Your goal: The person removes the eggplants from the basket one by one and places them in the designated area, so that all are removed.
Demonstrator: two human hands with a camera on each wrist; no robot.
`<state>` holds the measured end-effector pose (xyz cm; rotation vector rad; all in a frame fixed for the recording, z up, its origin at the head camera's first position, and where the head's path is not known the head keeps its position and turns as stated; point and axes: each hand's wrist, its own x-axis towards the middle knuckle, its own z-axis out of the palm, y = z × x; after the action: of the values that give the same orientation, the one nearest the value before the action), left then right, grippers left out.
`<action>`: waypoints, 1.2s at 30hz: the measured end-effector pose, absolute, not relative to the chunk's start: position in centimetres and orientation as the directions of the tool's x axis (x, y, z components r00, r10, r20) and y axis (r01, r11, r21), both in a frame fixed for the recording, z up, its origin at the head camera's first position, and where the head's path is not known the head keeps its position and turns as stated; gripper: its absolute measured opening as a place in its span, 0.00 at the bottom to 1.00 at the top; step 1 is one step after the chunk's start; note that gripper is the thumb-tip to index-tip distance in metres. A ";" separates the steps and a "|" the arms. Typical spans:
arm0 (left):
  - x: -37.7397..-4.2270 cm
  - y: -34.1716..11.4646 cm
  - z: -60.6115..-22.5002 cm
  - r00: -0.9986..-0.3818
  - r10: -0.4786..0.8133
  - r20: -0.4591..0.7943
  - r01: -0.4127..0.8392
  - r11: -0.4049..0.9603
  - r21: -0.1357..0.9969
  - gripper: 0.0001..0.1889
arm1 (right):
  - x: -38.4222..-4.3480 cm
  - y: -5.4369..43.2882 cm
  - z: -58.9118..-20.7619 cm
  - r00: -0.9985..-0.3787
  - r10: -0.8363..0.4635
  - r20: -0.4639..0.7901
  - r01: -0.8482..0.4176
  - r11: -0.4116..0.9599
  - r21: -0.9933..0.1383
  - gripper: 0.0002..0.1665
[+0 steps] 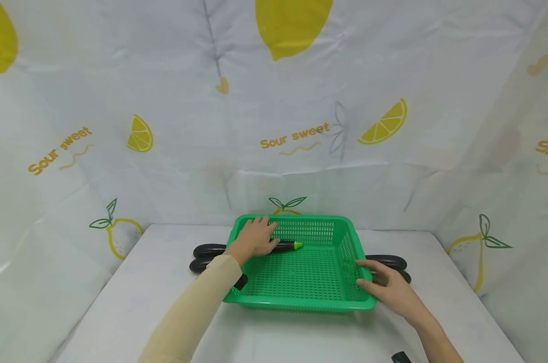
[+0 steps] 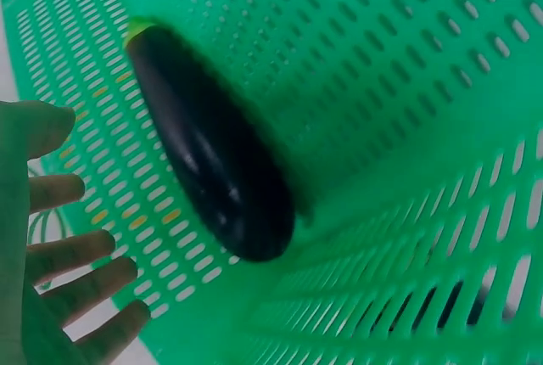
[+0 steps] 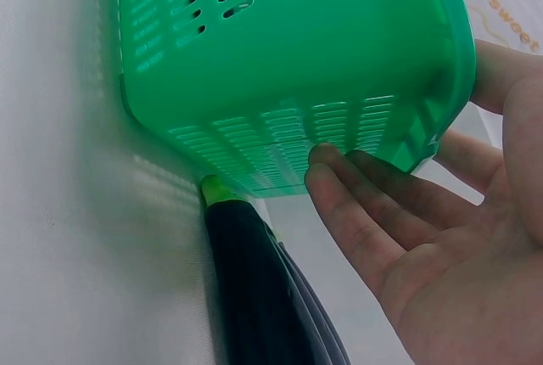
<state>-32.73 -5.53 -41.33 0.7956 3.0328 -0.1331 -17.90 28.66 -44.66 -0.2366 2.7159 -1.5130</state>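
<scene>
A green plastic basket with slotted walls stands on the white table. Inside it, along the far wall, lies a dark purple eggplant with a pale green stem end; in the left wrist view the whole eggplant shows. My left hand reaches over the basket's far left part, fingers spread and holding nothing, beside the eggplant. With my right hand I hold the basket's right rim, some fingers over the edge and others under it along the outer wall.
Left of the basket lie two eggplants, one farther back and one nearer. Two more, a far one and a near one, lie to its right, close to my right hand. Behind the table hangs a lemon-print sheet.
</scene>
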 end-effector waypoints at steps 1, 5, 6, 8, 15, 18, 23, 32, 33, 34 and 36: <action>-32.7 -5.4 -41.5 -0.873 0.487 -0.031 0.487 0.869 -0.090 0.29 | -17.9 28.6 -44.7 -0.988 -0.145 0.054 -0.122 0.516 -0.848 0.34; -32.6 -4.9 -42.2 -0.878 0.475 -0.056 0.479 0.873 -0.095 0.29 | -17.9 28.7 -44.7 -0.988 -0.142 0.054 -0.120 0.514 -0.850 0.34; -32.5 -4.8 -42.3 -0.879 0.473 -0.063 0.477 0.874 -0.094 0.29 | -17.9 28.7 -44.7 -0.989 -0.141 0.052 -0.117 0.513 -0.850 0.34; -32.4 -4.5 -42.7 -0.880 0.467 -0.081 0.474 0.876 -0.094 0.30 | -17.8 28.7 -44.7 -0.989 -0.138 0.045 -0.111 0.513 -0.851 0.34; -32.1 -3.9 -44.2 -0.882 0.447 -0.150 0.466 0.872 -0.146 0.31 | -17.8 28.8 -44.9 -0.989 -0.146 0.040 -0.108 0.499 -0.860 0.34; -31.9 -3.6 -44.4 -0.884 0.437 -0.169 0.464 0.866 -0.188 0.31 | -17.8 28.8 -44.9 -0.988 -0.146 0.046 -0.114 0.498 -0.859 0.34; -32.0 -3.5 -44.3 -0.891 0.412 -0.190 0.443 0.879 -0.175 0.30 | -17.9 28.7 -44.9 -0.989 -0.143 0.040 -0.106 0.500 -0.860 0.34; -32.3 -4.2 -44.5 -0.882 0.427 -0.199 0.456 0.879 -0.136 0.30 | -17.8 28.5 -44.9 -0.990 -0.140 0.031 -0.095 0.483 -0.871 0.35; -32.4 -4.3 -44.4 -0.879 0.433 -0.201 0.463 0.876 -0.136 0.30 | -17.8 28.5 -44.9 -0.989 -0.144 0.034 -0.100 0.482 -0.870 0.35; -32.4 -4.4 -44.3 -0.876 0.439 -0.198 0.468 0.873 -0.136 0.30 | -17.9 28.6 -44.9 -0.989 -0.145 0.038 -0.104 0.481 -0.871 0.35; -32.4 -4.5 -43.9 -0.874 0.446 -0.192 0.474 0.870 -0.136 0.31 | -17.9 28.7 -44.9 -0.988 -0.147 0.049 -0.115 0.485 -0.867 0.34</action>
<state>-32.45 -4.48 -43.92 0.7155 2.8870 -0.2688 -17.93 28.71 -44.91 -0.2365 2.6796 -1.5602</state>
